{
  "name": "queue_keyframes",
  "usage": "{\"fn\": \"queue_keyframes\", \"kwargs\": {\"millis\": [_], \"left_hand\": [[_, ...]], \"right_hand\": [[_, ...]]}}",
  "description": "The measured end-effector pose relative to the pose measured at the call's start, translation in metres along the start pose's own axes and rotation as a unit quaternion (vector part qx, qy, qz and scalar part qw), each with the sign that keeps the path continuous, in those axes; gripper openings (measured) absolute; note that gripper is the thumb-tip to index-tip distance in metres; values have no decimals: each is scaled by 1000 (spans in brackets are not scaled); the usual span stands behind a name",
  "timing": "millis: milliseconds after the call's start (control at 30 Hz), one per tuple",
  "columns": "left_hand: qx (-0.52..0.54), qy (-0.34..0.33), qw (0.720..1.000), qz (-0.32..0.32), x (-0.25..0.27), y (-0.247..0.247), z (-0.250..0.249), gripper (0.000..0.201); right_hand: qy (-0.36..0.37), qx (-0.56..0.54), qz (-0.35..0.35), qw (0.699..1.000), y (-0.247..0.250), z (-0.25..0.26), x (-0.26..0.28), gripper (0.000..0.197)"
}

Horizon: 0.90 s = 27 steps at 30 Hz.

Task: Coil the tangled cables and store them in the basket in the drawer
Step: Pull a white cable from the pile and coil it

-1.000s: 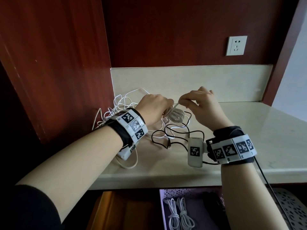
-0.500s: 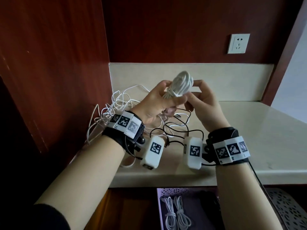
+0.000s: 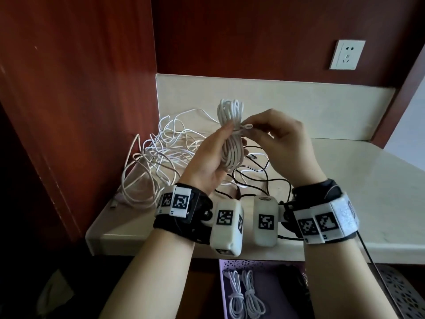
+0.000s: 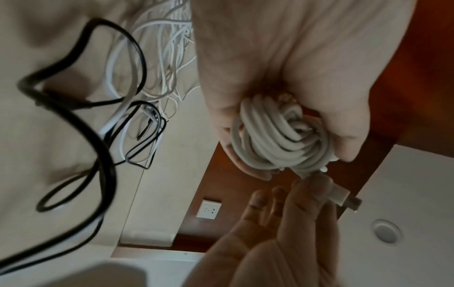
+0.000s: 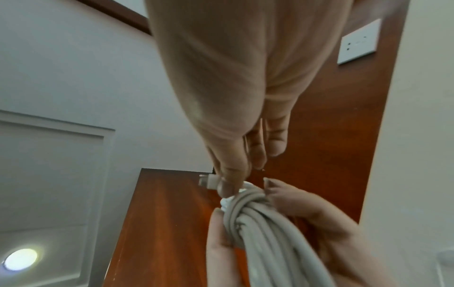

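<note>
A coiled white cable (image 3: 231, 134) (image 4: 272, 139) (image 5: 265, 233) stands upright above the counter, gripped round its middle by my left hand (image 3: 213, 155). My right hand (image 3: 273, 137) pinches the cable's plug end (image 3: 247, 126) (image 5: 209, 181) (image 4: 341, 194) at the coil's waist. A tangle of thin white cables (image 3: 158, 155) lies on the counter at the left. A black cable (image 3: 255, 178) (image 4: 81, 108) loops on the counter under my hands. Below, a lilac basket (image 3: 224, 291) in the drawer holds two coiled white cables (image 3: 243, 295).
The cream counter (image 3: 356, 180) ends at a red wood wall (image 3: 80, 111) on the left. A white wall socket (image 3: 347, 54) sits at the back right. A perforated white basket (image 3: 400, 293) shows at the lower right.
Both hands have lifted the white coil off the counter and turned it upright. My right hand now pinches the plug end at the coil's middle.
</note>
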<state>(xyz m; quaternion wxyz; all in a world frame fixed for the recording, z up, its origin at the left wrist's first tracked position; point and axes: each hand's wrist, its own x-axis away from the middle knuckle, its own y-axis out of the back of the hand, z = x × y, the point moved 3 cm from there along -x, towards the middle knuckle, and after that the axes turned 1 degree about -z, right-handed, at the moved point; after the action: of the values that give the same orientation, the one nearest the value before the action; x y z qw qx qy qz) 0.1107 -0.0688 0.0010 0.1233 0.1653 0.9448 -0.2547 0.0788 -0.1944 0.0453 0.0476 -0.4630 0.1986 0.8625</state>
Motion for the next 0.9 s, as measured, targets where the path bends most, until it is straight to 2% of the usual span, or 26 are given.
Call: {"fn": "queue_keyframes", "kwargs": {"millis": [67,200,300,433,700,900], "left_hand": [[33,-5,999,29,2,2,2,37],[50,-34,997,47,3,3,-1,38],[31,-44,998,31,-1,6,2,35],[10,-46,999,4,-1,6,4,34],[-9,-89,994,-65,1,5,1,35],[-67,-170,980,-74,6,3,-3,38]], "right_hand": [[1,-27,-18,999,-4,0,0,18],[-31,-137,-54,989,-7,0,1,15],[-36,-174,-63,982,-8,0,1,13],[-82,-252,-84,961,-10,-5,2,11],[-66,-165,-68,982,-18,-3,5,25],[-85,-74,-32,993,-12,3,4,15]]}}
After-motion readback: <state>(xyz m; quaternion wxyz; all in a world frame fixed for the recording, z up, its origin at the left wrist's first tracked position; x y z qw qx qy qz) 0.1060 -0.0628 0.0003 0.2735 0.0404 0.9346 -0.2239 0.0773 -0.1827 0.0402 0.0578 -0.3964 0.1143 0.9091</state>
